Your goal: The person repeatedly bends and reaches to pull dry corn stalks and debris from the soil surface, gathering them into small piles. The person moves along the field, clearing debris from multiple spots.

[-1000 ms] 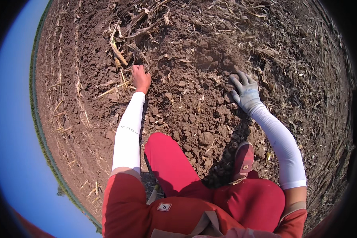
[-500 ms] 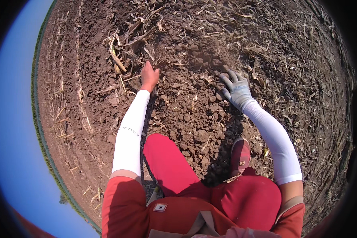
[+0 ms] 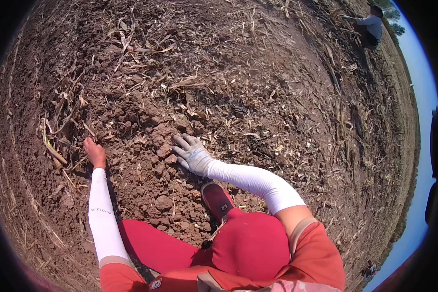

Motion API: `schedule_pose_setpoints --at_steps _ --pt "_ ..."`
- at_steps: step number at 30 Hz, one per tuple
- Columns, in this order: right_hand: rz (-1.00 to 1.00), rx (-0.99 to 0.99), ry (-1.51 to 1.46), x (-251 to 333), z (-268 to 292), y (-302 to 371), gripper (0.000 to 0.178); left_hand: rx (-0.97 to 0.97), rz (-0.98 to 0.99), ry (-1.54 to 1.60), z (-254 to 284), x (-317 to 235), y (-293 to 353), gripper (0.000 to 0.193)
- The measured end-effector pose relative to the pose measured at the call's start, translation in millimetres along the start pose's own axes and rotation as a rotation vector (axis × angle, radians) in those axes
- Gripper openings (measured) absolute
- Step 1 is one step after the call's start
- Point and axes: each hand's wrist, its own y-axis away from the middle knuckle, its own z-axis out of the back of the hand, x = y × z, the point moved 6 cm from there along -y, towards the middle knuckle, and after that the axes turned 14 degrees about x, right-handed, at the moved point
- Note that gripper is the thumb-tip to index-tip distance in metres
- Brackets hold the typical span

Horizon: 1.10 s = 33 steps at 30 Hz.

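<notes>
My left hand (image 3: 95,153) is bare and hovers over or rests on the broken soil, close to a clump of dry stalks (image 3: 58,152). Its fingers bend slightly, the thumb stands apart, and nothing shows in its grasp. On my right hand (image 3: 192,155) is a pale grey work glove. That hand lies open with its fingers spread, at the edge of a heap of brown soil clods (image 3: 161,138). Loose clods (image 3: 153,180) cover the ground between my two hands.
My red shoe (image 3: 217,198) is planted just below the gloved hand, beside my bent red-clad knee (image 3: 250,241). Dry leaf litter (image 3: 272,112) spreads across the field. A person (image 3: 371,25) is low to the ground at the far right.
The view has swung to the right, so both hands now appear farther left and lower. Another person has come into sight. The right hand's fingers stay spread beside the clods.
</notes>
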Motion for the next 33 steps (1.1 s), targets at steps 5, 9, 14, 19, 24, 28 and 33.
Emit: schedule_pose_setpoints --at_steps 5,9,14,19,24,28,33 --pt "-0.005 -0.010 0.037 -4.2 7.9 2.3 0.044 -0.141 0.034 -0.016 -16.8 5.8 13.6 0.035" --pt "0.025 0.126 0.115 -7.6 9.8 -4.6 0.050 -0.140 0.028 -0.005 -21.1 14.7 14.0 0.039" --pt "-0.012 0.151 0.137 -2.3 4.5 -12.3 0.051 -0.121 0.010 0.011 -21.7 20.2 9.9 0.043" --pt "-0.010 0.146 0.149 1.6 8.9 -13.5 0.049 -0.075 -0.010 0.042 -23.3 28.2 3.6 0.045" --pt "-0.018 0.159 0.168 0.7 9.0 -11.2 0.051 -0.003 -0.053 0.050 -4.6 17.1 5.3 0.050" --pt "-0.032 0.163 0.184 -4.0 7.2 -6.3 0.051 0.028 -0.064 0.037 13.8 -1.0 9.6 0.055" --pt "-0.016 0.169 0.156 0.4 13.7 -12.9 0.052 -0.027 -0.041 0.054 20.5 14.9 14.5 0.051"
